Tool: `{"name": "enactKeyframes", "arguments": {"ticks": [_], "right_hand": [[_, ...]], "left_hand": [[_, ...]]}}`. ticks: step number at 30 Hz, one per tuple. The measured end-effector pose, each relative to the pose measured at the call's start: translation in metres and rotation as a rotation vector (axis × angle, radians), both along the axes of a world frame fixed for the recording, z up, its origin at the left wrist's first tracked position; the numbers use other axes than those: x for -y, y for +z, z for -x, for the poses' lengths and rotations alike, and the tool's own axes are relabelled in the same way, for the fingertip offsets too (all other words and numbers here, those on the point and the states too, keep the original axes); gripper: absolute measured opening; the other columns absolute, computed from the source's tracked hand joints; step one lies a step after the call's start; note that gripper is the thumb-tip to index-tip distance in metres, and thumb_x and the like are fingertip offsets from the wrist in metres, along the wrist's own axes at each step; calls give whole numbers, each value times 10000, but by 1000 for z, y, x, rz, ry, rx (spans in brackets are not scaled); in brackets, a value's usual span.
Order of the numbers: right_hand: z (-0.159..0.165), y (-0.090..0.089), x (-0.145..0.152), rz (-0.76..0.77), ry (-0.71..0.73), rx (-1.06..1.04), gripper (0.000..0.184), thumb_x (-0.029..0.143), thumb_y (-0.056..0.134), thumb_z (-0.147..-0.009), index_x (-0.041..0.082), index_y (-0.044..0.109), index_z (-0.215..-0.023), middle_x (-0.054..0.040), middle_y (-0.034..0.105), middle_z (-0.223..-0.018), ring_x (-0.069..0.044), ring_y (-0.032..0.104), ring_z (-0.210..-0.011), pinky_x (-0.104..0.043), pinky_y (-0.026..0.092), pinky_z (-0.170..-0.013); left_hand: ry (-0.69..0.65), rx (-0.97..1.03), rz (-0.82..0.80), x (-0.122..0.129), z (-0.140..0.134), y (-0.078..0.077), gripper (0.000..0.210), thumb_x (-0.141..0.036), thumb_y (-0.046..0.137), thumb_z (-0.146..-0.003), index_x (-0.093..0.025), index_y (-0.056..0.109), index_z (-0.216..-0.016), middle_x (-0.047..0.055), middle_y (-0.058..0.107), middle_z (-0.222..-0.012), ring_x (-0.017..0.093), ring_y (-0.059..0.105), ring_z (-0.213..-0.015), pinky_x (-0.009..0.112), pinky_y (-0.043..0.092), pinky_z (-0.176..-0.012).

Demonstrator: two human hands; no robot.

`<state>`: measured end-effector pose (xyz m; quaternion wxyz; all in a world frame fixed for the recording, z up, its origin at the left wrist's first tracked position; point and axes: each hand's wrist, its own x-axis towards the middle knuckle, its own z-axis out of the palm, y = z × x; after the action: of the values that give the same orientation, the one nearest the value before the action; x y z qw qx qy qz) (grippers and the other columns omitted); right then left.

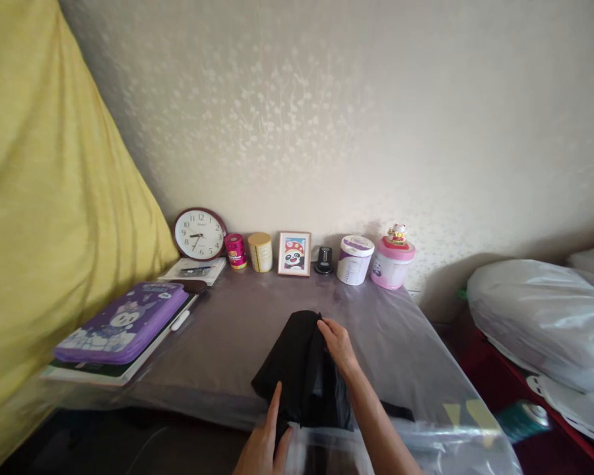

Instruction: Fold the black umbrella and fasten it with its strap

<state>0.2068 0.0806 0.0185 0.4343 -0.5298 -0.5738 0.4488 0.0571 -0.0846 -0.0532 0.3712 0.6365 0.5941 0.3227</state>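
A black fabric bag (pixel 290 356) lies at the front of the table, close to the near edge. My right hand (pixel 337 343) pinches its upper right edge between thumb and fingers. At the lower left corner, my left hand (pixel 267 439) grips the bag with the index finger along its side and the thumb below. A dark fold runs down the bag's right part, and its inside is hidden. From under my right forearm a black strap (pixel 397 411) sticks out onto the plastic table cover.
Along the wall stand a round clock (pixel 200 234), a pink can (pixel 235 251), a yellow-lidded can (pixel 261 253), a framed panda picture (pixel 294 254) and two tubs (pixel 355 262). A purple case (pixel 123 323) rests on books at left. White plastic bags (pixel 534 316) lie at right.
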Motion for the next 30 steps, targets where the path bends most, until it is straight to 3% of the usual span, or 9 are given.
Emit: {"name": "enactKeyframes", "arguments": {"ticks": [5,9,15,18,22,25,30], "right_hand": [[17,-7,-5,-3,5,27,445,442,494,-752,97,622,-1001,-6,516,-622,-114,463,-514,-216,359,-427],[27,-14,-8,31,0,40,392,400,501,-756,113,603,-1002,-33,594,-695,-132,537,-535,-227,412,-448],[35,-17,-6,82,141,-20,356,339,386,-841,116,472,-1105,-61,664,-788,-124,632,-612,-205,437,-508],[34,-18,-1,-35,175,82,286,303,410,-830,139,500,-1046,-46,669,-810,-121,631,-649,-232,459,-584],[34,-23,9,-274,207,280,236,244,440,-826,188,523,-1039,-9,672,-849,-129,617,-734,-278,454,-746],[37,-27,17,-422,216,415,250,190,490,-798,208,554,-1039,-12,664,-890,-152,588,-788,-294,450,-766],[35,-23,33,-618,250,518,188,149,524,-794,203,612,-951,-34,650,-910,-185,553,-850,-335,445,-797]], "left_hand": [[27,-17,31,2,0,4,681,-327,339,-877,-85,38,-1437,178,561,-1203,226,526,-1138,328,367,-977],[31,-52,17,1,0,-7,666,-336,315,-881,-92,43,-1439,181,514,-1262,224,531,-1133,334,367,-976],[46,-97,79,2,-1,-11,646,-360,275,-887,-53,102,-1428,190,479,-1295,229,493,-1176,348,364,-984],[47,-93,59,3,0,-7,651,-356,290,-883,-45,102,-1423,187,439,-1332,223,487,-1181,336,368,-981],[141,-36,4,5,-3,-3,721,-336,328,-882,-91,-80,-1424,176,395,-1368,207,469,-1202,328,389,-960],[192,-43,4,6,-6,2,755,-321,349,-881,-141,-156,-1414,162,399,-1369,213,484,-1187,327,417,-924],[64,-86,-33,6,-6,12,619,-273,329,-882,-188,80,-1442,109,503,-1294,187,518,-1150,284,401,-942]]}}
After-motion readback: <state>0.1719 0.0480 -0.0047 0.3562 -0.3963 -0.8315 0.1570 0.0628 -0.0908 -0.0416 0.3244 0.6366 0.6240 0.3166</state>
